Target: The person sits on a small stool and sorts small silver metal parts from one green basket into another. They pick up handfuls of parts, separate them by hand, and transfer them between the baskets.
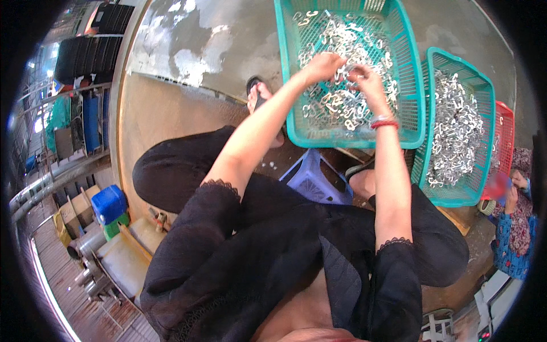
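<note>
While the left hand (326, 66) and right hand (370, 86) nearly meet over the green basket (359, 141), fingers curled (their grip I can't tell), many pale hooked pieces (350, 122) lie inside, seemingly left to handle; what's done doesn't show.

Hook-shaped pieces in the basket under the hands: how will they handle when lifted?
The hook-shaped pieces are likely stiff: their shiny surfaces suggest metal. Their open curves may snag, so several could lift together. Loose in the teal basket, they might slide if nudged.
</note>
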A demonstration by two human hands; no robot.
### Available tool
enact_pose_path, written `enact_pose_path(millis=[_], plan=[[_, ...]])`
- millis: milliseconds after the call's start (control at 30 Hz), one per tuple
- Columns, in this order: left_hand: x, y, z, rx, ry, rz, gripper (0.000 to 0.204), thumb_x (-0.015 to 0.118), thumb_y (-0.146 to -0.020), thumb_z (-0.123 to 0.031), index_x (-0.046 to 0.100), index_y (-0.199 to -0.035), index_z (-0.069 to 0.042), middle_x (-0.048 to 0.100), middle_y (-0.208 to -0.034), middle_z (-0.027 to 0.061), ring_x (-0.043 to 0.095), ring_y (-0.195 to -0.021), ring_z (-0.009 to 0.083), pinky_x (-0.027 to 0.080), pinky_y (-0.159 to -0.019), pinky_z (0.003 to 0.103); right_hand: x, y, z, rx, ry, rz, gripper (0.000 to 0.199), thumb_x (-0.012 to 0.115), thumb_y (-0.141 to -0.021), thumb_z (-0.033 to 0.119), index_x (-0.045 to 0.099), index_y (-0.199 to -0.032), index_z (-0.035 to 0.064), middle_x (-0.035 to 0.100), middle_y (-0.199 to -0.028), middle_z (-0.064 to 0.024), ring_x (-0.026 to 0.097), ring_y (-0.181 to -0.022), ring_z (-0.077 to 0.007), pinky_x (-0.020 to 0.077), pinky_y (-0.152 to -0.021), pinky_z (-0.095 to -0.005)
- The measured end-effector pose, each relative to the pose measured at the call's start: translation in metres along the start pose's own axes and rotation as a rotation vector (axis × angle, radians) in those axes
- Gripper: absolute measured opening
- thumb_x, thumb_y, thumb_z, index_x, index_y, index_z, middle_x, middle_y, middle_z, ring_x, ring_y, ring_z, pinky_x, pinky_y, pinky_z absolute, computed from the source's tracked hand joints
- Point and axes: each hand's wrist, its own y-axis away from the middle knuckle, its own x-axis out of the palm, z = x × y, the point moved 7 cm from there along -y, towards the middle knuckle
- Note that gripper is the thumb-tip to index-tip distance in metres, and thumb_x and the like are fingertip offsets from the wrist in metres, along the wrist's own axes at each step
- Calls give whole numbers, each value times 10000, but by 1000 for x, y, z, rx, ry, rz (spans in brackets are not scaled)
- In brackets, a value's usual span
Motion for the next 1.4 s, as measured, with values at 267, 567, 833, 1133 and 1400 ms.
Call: enact_pose_path(millis=[267,567,833,1133,1400], plan=[[-53,16,-69,66,683,187,323,660,-796,-199,561,-1057,-36,601,-846,6,563,-762,94,492,-632,232,6,23,112,10,-595,283,266,619,-817,144,520,-1016,-1,561,-1032,-163,577,-978,-276,532,-755,-400],[-81,8,-68,121,750,-128,332,601,-824,-77,499,-1117,40,609,-947,152,613,-834,185,547,-627,275,-28,9,109,51,-150,61,271,681,-772,132,595,-982,-17,586,-757,-20,501,-581,-64,379,-491,-169],[-26,-12,1,191,-551,-408,560,714,-690,-230,508,-1178,-47,462,-1236,182,430,-1152,328,342,-972,456,-79,0,86,-101,-522,-158,195,575,-835,75,552,-996,-34,605,-871,-114,609,-794,-219,528,-676,-316],[78,28,-2,107,-426,1,219,535,-807,-191,582,-987,-75,556,-982,208,546,-941,362,477,-718,456,-74,4,45,15,-748,-107,179,575,-768,-27,558,-946,-16,607,-884,-127,604,-802,-236,518,-739,-330],[-12,-1,-28,-36,749,-52,238,435,-930,-211,574,-929,-18,561,-732,1,543,-636,85,450,-549,218,-66,11,53,28,-953,-71,296,587,-785,41,511,-1069,10,539,-1056,-150,537,-971,-278,464,-872,-419]])
